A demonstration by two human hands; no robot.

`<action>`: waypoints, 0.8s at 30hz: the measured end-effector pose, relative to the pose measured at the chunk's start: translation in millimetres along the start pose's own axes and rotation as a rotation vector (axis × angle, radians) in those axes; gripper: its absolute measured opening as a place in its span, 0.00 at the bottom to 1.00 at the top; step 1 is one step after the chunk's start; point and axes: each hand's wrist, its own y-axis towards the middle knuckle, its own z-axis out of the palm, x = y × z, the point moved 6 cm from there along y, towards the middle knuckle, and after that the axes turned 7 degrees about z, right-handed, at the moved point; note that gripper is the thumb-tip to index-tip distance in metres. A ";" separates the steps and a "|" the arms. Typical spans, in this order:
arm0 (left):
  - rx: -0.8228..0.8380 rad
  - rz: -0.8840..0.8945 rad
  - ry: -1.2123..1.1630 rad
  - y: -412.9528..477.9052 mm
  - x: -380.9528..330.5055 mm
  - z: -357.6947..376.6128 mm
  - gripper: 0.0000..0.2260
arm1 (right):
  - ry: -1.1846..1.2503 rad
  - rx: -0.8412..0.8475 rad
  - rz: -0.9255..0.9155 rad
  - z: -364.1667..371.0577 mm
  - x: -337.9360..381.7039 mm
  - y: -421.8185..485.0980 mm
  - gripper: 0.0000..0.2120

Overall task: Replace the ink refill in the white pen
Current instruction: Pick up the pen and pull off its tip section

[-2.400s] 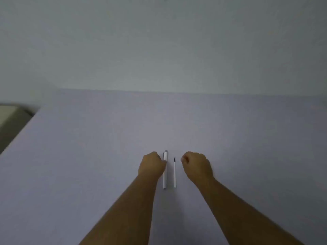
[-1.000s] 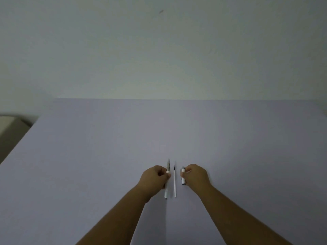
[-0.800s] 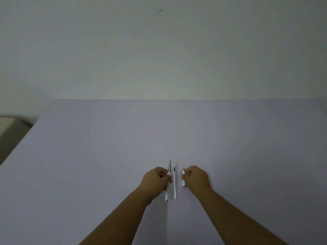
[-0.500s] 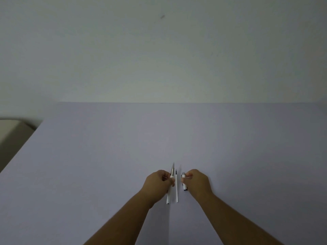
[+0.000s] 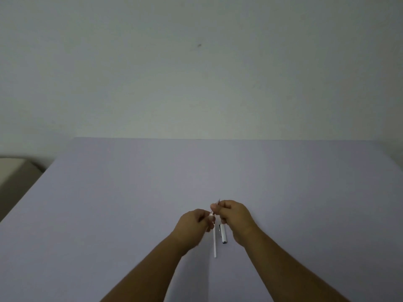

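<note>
My left hand point(image 5: 194, 221) and my right hand point(image 5: 234, 216) both grip the white pen point(image 5: 212, 213), held tilted just above the table. Only a short piece of the pen shows between the fingers, and its dark tip pokes out above my right thumb. My left hand is on the lower barrel and my right hand pinches the tip end. Below the hands, a thin white ink refill point(image 5: 215, 244) lies on the table pointing away from me. The pen's white cap point(image 5: 223, 234) lies just right of the refill, beside my right wrist.
The work surface is a wide pale lilac table point(image 5: 130, 203) that ends at a plain wall behind. A beige object point(image 5: 13, 173) sits beyond the table's left edge.
My right hand has let go of the cap, which now lies on the table, and has moved onto the pen's tip end. My left hand has lifted the pen off the table.
</note>
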 end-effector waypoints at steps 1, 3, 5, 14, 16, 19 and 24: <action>0.022 -0.015 -0.075 -0.6 -0.8 -2.3 0.09 | 0.048 0.038 -0.007 -0.3 2.9 -1.5 0.07; 0.074 -0.042 -0.179 -3.6 -3.3 -6.6 0.09 | 0.090 0.120 -0.019 -0.3 8.2 -5.1 0.04; 0.102 0.008 -0.056 -4.9 -7.2 -12.0 0.09 | 0.055 0.172 0.005 -1.4 11.9 -8.5 0.05; 0.050 0.233 0.365 -11.6 -27.9 -22.5 0.11 | -0.233 0.211 -0.067 -10.0 30.6 -16.9 0.05; 0.038 0.257 0.389 -12.2 -32.5 -23.8 0.11 | -0.187 0.253 -0.027 -9.7 29.4 -18.3 0.02; 0.040 0.289 0.437 -12.9 -38.4 -22.9 0.11 | -0.246 0.217 0.010 -11.0 30.4 -19.6 0.08; 0.023 0.320 0.483 -14.4 -45.4 -23.6 0.12 | -0.224 0.272 -0.065 -11.9 33.8 -21.3 0.05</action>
